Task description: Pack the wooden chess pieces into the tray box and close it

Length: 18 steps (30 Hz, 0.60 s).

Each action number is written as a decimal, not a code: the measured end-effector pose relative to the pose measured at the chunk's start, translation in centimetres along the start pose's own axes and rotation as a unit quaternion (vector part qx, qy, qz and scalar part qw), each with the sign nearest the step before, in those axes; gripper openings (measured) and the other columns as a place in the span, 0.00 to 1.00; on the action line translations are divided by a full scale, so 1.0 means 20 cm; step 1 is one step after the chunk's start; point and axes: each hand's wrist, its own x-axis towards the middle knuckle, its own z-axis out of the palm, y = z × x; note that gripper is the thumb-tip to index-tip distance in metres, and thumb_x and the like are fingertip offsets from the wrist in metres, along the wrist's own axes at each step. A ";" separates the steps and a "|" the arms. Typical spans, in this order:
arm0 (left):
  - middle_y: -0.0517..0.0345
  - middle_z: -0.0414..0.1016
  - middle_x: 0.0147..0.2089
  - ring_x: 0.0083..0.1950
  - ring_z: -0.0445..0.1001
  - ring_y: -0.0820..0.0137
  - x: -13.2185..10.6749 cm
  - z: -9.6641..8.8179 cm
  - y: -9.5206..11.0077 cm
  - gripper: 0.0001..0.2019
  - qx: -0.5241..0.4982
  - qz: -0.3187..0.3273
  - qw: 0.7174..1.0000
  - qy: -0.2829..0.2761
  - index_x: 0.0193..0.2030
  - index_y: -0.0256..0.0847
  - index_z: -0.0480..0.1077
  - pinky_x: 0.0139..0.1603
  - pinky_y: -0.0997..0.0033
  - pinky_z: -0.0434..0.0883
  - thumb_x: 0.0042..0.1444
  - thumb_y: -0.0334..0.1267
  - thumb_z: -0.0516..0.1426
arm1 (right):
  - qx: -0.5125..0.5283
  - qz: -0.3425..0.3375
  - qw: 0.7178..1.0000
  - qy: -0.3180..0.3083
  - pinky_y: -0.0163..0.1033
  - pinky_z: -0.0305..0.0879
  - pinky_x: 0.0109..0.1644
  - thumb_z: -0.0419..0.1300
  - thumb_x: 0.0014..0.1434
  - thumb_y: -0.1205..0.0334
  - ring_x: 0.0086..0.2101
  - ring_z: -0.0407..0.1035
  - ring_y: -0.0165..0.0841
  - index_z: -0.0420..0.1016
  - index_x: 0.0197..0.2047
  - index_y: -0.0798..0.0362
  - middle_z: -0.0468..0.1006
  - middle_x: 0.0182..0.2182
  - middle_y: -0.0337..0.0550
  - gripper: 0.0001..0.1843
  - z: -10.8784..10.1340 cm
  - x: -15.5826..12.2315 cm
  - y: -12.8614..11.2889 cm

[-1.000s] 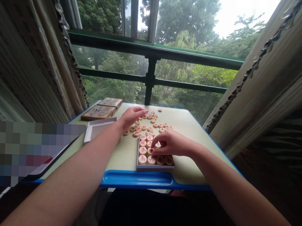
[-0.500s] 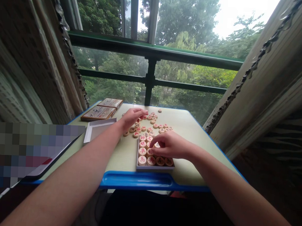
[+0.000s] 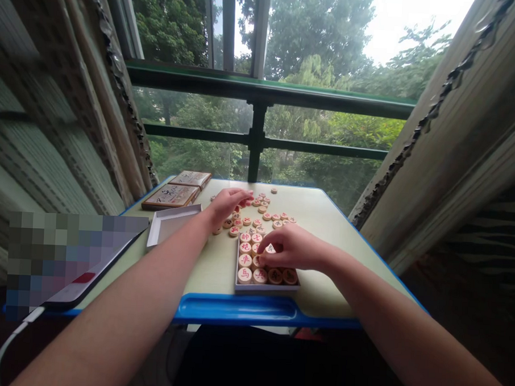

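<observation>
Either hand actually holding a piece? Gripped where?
Cannot tell a firm hold. Right hand has fingertips on a round piece in the box; left hand rests over the loose pieces.

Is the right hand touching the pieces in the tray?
Touching. In the head view, the right hand lies over the tray, its fingertips pressed onto the round wooden pieces inside, with no gap visible.

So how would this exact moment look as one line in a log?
left hand: on loose game pieces | right hand: fingers setting a piece in box | lid: beside, on table
</observation>
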 end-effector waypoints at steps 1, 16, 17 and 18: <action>0.55 0.74 0.29 0.31 0.68 0.72 0.00 0.00 0.00 0.17 -0.001 -0.002 1.000 -0.001 0.29 0.36 0.73 0.30 0.72 0.59 0.43 0.50 0.60 | -0.008 0.002 1.000 -0.005 0.30 0.51 0.28 0.63 0.50 0.60 0.22 0.58 0.24 0.80 0.33 0.53 0.69 0.19 0.35 0.08 0.00 0.00 0.00; 0.58 0.71 0.24 0.29 0.67 0.71 -0.01 0.02 -0.02 0.15 0.096 0.031 0.994 0.028 0.26 0.38 0.73 0.31 0.71 0.61 0.41 0.50 0.59 | 0.001 0.043 0.993 0.110 0.32 0.52 0.28 0.57 0.56 0.58 0.22 0.59 0.24 0.78 0.34 0.56 0.71 0.22 0.38 0.12 -0.01 0.03 0.13; 0.58 0.72 0.24 0.29 0.67 0.70 -0.01 0.02 -0.03 0.15 0.116 0.036 0.992 0.034 0.26 0.38 0.73 0.31 0.71 0.62 0.42 0.50 0.59 | -0.002 0.065 0.989 0.130 0.32 0.53 0.29 0.56 0.56 0.56 0.23 0.60 0.25 0.78 0.35 0.56 0.71 0.22 0.38 0.13 -0.02 0.03 0.16; 0.58 0.72 0.25 0.29 0.68 0.69 -0.01 0.01 -0.04 0.15 0.143 0.043 0.988 0.039 0.26 0.39 0.73 0.32 0.70 0.63 0.42 0.51 0.59 | 0.000 0.085 0.987 0.140 0.33 0.55 0.30 0.56 0.56 0.54 0.24 0.61 0.26 0.77 0.37 0.55 0.71 0.24 0.39 0.15 -0.03 0.04 0.19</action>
